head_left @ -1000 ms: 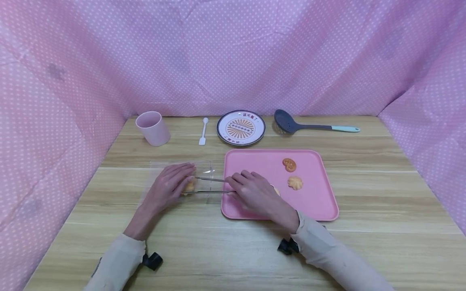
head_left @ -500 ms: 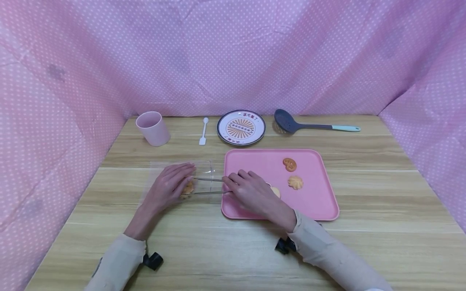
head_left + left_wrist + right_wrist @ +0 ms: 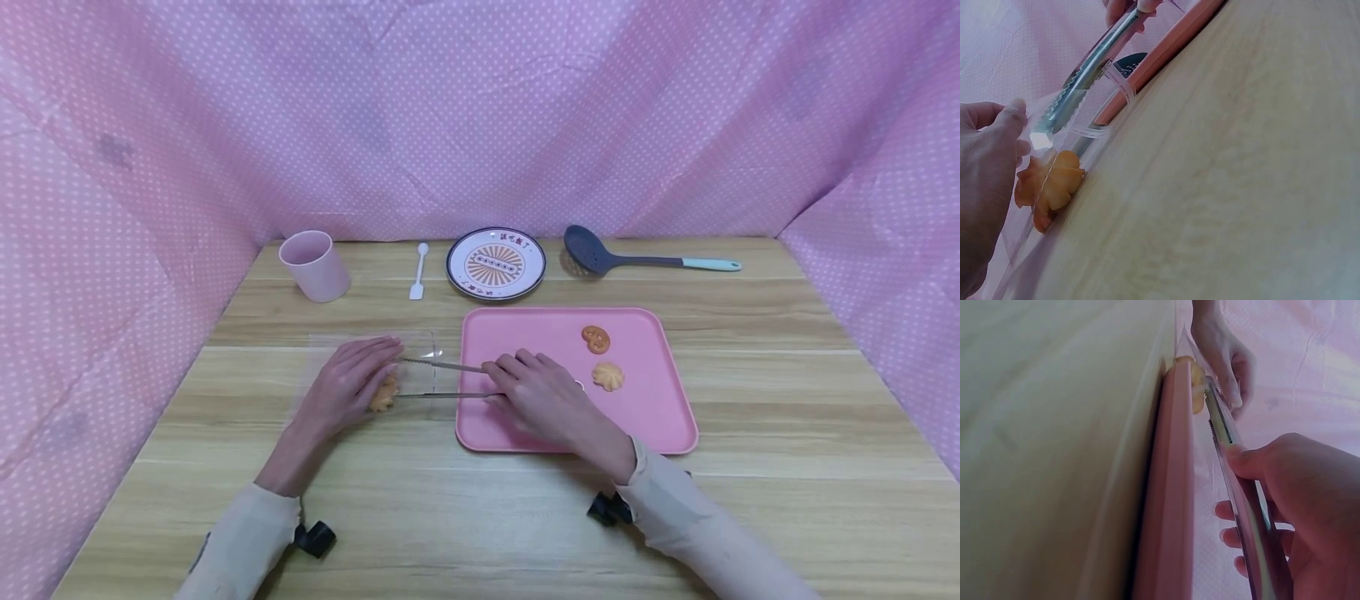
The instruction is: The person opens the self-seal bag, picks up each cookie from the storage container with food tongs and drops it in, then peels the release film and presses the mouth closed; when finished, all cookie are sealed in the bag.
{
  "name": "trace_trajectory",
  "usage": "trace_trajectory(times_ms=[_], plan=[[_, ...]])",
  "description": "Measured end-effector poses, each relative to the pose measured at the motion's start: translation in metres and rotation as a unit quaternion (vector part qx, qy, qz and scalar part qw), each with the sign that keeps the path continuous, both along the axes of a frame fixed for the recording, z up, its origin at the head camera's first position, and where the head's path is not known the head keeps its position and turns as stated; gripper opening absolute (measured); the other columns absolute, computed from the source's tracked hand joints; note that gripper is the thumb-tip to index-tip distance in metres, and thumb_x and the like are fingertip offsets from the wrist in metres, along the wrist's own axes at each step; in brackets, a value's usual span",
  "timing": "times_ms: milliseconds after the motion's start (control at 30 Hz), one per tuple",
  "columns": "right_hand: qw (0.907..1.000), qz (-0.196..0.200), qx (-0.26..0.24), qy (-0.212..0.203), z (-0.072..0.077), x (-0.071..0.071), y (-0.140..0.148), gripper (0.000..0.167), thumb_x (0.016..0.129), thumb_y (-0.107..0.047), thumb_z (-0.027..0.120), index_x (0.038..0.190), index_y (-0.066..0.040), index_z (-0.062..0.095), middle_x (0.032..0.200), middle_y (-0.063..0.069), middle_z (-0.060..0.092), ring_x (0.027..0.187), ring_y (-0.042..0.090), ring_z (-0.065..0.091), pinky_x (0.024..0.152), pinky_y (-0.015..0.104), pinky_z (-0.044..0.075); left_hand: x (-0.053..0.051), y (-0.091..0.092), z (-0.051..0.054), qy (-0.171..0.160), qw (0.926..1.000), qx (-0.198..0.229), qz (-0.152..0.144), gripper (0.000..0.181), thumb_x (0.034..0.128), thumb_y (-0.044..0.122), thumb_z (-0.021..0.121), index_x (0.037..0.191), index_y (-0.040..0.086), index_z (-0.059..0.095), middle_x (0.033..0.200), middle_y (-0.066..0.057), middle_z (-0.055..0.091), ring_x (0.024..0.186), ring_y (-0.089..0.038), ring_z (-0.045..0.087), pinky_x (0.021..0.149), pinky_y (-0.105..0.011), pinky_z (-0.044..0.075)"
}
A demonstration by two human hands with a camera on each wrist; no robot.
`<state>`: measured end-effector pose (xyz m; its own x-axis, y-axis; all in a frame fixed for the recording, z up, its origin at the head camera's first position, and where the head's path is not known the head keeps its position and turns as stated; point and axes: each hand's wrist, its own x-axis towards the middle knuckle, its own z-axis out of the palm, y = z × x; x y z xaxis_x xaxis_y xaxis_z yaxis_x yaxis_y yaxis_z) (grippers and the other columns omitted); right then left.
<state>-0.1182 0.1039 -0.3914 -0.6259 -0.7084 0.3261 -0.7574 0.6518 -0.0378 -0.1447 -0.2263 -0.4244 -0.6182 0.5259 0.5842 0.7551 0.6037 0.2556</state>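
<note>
Left hand (image 3: 345,382) has its thumb and fingers pinched on the film of a clear plastic bag (image 3: 418,343), and the right hand (image 3: 536,396) is wrapped round a pair of metal tongs (image 3: 1092,72), thumb on one arm, fingers on the other. The two hands are well apart, with the tongs bridging the gap and their tips reaching into the bag. The flower-shaped cookie (image 3: 1054,187) sits right by the left fingers, and from the left wrist view it looks to be inside, behind the film. The tong tips are spread and I don't see both of them gripping the cookie, so my read is this is the letting-go part of bagging it. If so, the next move is just sliding the tongs straight back out without squeezing, while the left hand holds the film steady. Film that thin could easily snag on those toothed edges and drag the cookie along. Just beside the bag is the pink tray (image 3: 517,325), with a pretzel-shaped cookie (image 3: 596,339) and a second flower-shaped cookie (image 3: 608,377) on it, so I'd guess the job's only partly done and those come later. The pink cup (image 3: 322,275), plate (image 3: 459,265) and skimmer (image 3: 587,250) at the back of the table (image 3: 420,517) don't seem involved.
</note>
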Motion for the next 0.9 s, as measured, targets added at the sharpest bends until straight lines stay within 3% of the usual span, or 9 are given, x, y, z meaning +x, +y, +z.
trace_trajectory(times_ms=[333, 600, 733, 900], plan=[[0.9984, -0.032, -0.038, -0.026, 0.003, 0.007, 0.03, 0.038, 0.097, -0.024, 0.075, 0.128, -0.003, 0.068, 0.114, 0.01, 0.069, 0.097, 0.028, 0.062, 0.081, 0.042, 0.057, -0.001, -0.001, -0.003, 0.009, 0.9999, 0.007, -0.005, 0.032, 0.0952, 0.006, 0.07, 0.126, -0.001, 0.07, 0.13, -0.018, 0.069, 0.121, -0.038, 0.064, 0.107, -0.05, 0.046], [0.9961, -0.066, -0.052, -0.026, 0.003, 0.013, 0.064, 0.04, 0.091, -0.016, 0.08, 0.126, 0.001, 0.067, 0.112, 0.015, 0.07, 0.103, 0.034, 0.066, 0.086, 0.048, 0.058, -0.002, -0.001, -0.003, 0.007, 1.0, 0.005, -0.002, 0.031, 0.1065, 0.021, 0.06, 0.126, 0.0, 0.071, 0.13, -0.017, 0.069, 0.121, -0.037, 0.064, 0.107, -0.05, 0.047], [0.9945, -0.082, -0.062, -0.019, 0.002, 0.017, 0.081, 0.04, 0.088, -0.007, 0.08, 0.124, 0.003, 0.067, 0.113, 0.018, 0.069, 0.102, 0.036, 0.066, 0.082, 0.049, 0.057, -0.001, -0.001, -0.003, 0.003, 1.0, 0.0, 0.002, 0.03, 0.1049, 0.019, 0.062, 0.126, 0.0, 0.07, 0.13, -0.017, 0.069, 0.122, -0.037, 0.064, 0.108, -0.049, 0.046], [0.9918, -0.1, -0.079, -0.005, 0.0, 0.021, 0.099, 0.041, 0.084, -0.004, 0.082, 0.122, 0.004, 0.069, 0.108, 0.018, 0.07, 0.084, 0.032, 0.06, 0.071, 0.044, 0.055, -0.002, -0.001, -0.004, 0.006, 1.0, -0.003, 0.0, 0.03, 0.0983, 0.01, 0.069, 0.126, 0.0, 0.07, 0.13, -0.017, 0.069, 0.121, -0.037, 0.064, 0.107, -0.049, 0.047]])
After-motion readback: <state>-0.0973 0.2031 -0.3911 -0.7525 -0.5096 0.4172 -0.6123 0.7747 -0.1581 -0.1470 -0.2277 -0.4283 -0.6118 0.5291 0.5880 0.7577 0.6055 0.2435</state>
